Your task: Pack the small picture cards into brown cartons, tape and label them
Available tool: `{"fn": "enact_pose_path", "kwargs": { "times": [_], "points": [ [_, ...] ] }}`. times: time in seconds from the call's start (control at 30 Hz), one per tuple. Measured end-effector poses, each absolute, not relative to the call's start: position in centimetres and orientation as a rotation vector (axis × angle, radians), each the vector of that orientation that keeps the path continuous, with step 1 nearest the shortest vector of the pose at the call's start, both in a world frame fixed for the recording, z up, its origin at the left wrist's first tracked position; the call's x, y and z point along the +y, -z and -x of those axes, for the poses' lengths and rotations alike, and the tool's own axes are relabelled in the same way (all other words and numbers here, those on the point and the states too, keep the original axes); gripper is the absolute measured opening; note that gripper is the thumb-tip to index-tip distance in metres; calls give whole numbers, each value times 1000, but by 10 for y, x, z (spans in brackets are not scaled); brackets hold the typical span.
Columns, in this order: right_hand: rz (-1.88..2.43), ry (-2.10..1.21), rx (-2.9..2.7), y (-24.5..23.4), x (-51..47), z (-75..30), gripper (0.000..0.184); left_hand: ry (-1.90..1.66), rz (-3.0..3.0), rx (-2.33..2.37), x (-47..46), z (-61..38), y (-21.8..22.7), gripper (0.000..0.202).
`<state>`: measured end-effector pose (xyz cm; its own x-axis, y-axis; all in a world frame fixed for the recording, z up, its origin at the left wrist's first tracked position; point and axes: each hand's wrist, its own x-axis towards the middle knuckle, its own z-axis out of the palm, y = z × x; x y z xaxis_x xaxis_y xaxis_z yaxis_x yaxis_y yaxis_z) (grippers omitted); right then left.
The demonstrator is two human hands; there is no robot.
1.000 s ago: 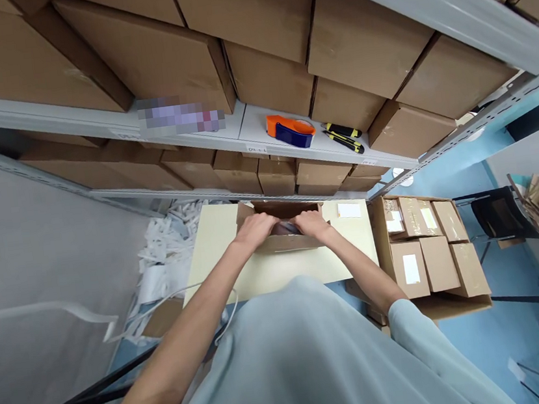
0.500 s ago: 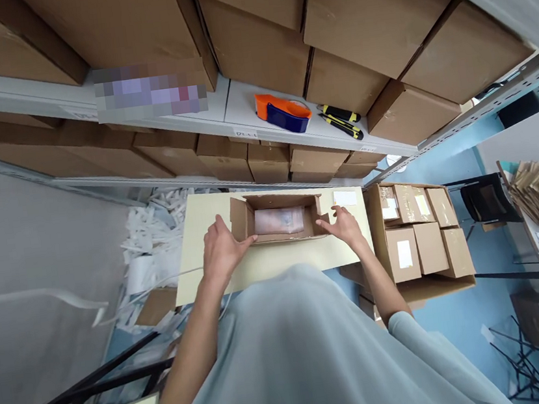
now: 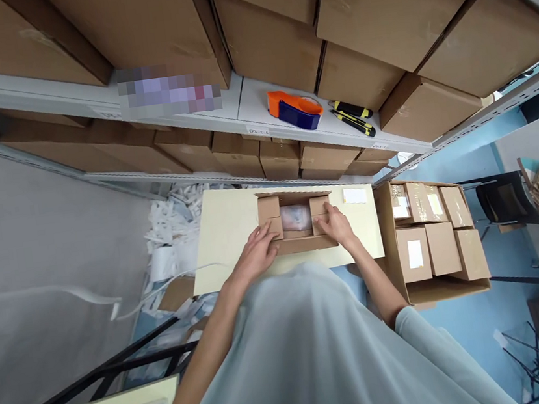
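A small cardboard box [image 3: 307, 244] sits on the pale yellow table, its two short end flaps folded inward. Between the flaps, a plastic-wrapped item [image 3: 295, 217] shows inside; its ends are covered. My left hand [image 3: 257, 254] lies with outstretched fingers on the left flap [image 3: 269, 208] and the box's near left corner. At the other end, my right hand [image 3: 337, 225] touches the right flap [image 3: 320, 205], thumb and fingers apart. A white label or card [image 3: 354, 195] lies on the table to the right of the box.
Above the table [image 3: 223, 227], a shelf carries large cartons [image 3: 269, 38], an orange and blue tape dispenser [image 3: 295, 110] and black-yellow utility knives [image 3: 353, 117]. To the right stands a big open carton [image 3: 388, 233] filled with small boxes. White paper scraps [image 3: 167, 231] heap up at left.
Both end flaps of the box, upright before, now lie folded inward over the wrapped item. My hands have moved inward onto them. The whole view has shifted slightly.
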<state>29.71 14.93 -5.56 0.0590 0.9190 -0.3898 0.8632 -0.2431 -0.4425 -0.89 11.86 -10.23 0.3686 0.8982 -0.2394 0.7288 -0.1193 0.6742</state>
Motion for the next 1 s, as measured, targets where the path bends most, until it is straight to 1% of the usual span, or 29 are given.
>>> {"fn": "enact_pose_path", "kwargs": {
  "times": [0.03,0.1,0.17,0.2,0.3,0.37,0.4,0.43,0.5,0.57,0.7,0.8,1.0],
  "points": [
    [2202,-947,-1825,59,152,-300,80,-280,-1886,1409,121,8,103,52],
    [2141,-990,-1735,62,158,-305,88,-252,-1877,1388,124,7,103,67],
    [2068,-1045,-1674,62,165,-309,87,-237,-1875,1356,128,9,101,81],
    [2037,-1063,-1654,62,167,-311,83,-248,-1863,1362,130,10,100,83],
    [2036,-1032,-1634,59,166,-316,61,-360,-1778,1531,142,14,94,83],
    [2080,-970,-1675,60,161,-319,55,-435,-1774,1655,152,14,93,87],
    [2087,-945,-1712,62,158,-319,51,-452,-1807,1679,158,13,93,86],
    [2079,-928,-1748,65,156,-320,47,-455,-1850,1673,163,11,94,82],
    [2039,-924,-1797,73,151,-319,40,-443,-1899,1626,171,6,99,65],
    [2018,-950,-1798,83,149,-314,40,-436,-1873,1603,174,-1,104,53],
    [2127,-993,-1720,101,149,-294,45,-434,-1774,1680,165,-12,113,53],
    [2237,-962,-1658,109,149,-285,47,-464,-1728,1707,158,-14,114,53],
    [2154,-926,-1694,115,143,-288,47,-539,-1650,1706,153,-18,118,54]
  ]
}}
